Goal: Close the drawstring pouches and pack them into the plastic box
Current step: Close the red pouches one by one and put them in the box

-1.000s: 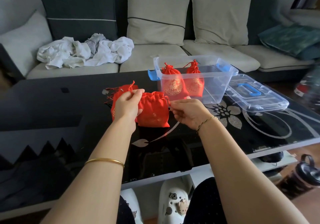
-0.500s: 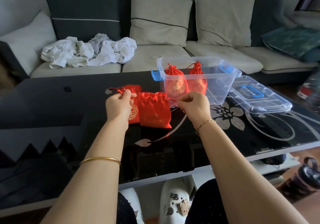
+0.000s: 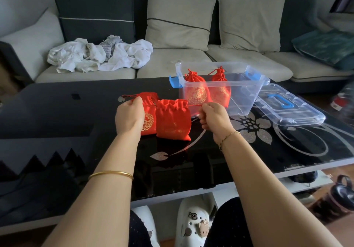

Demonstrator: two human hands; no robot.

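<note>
A red drawstring pouch [image 3: 173,120] stands on the black glass table [image 3: 57,112], its mouth gathered but partly open. My left hand [image 3: 130,115] pinches the red cord on its left side, and my right hand [image 3: 213,115] pinches the cord on its right side. Behind it lies a second red pouch [image 3: 149,112] with a gold emblem, partly hidden by my left hand. The clear plastic box [image 3: 241,95] with blue clips stands further back to the right and holds two closed red pouches [image 3: 195,89], [image 3: 220,88].
The box's clear lid [image 3: 291,107] with a blue handle lies flat to the right of the box. A sofa with cushions and a heap of white cloth [image 3: 99,53] runs behind the table. A dark bottle [image 3: 342,193] stands on the floor at the right.
My hands have drawn apart sideways, pulling the cords outward, and the pouch's mouth has gathered tighter. The second pouch behind shows more now.
</note>
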